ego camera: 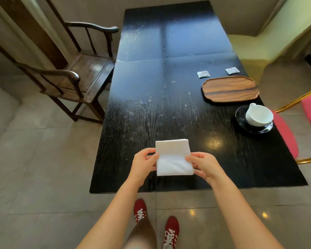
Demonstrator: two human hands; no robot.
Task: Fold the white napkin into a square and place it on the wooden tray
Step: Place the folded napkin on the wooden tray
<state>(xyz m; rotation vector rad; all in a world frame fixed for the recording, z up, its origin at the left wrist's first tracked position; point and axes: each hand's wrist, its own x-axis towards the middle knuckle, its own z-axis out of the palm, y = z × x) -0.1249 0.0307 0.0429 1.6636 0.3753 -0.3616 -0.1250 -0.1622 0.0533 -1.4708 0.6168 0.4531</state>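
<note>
The white napkin (172, 157) is folded to a near-square shape, with layered edges at its far side, over the near end of the black table (151, 108). My left hand (144, 162) pinches its left edge. My right hand (202, 165) pinches its right edge. A crease runs across the napkin between my two hands. The wooden tray (230, 88) lies bare at the right side of the table, well beyond the napkin.
A white cup (258, 115) lies tipped on a dark saucer (241, 121) near the tray. Two small grey packets (203, 74) (232, 70) lie behind the tray. A wooden armchair (70, 76) stands left of the table, a pink chair (294, 130) to the right.
</note>
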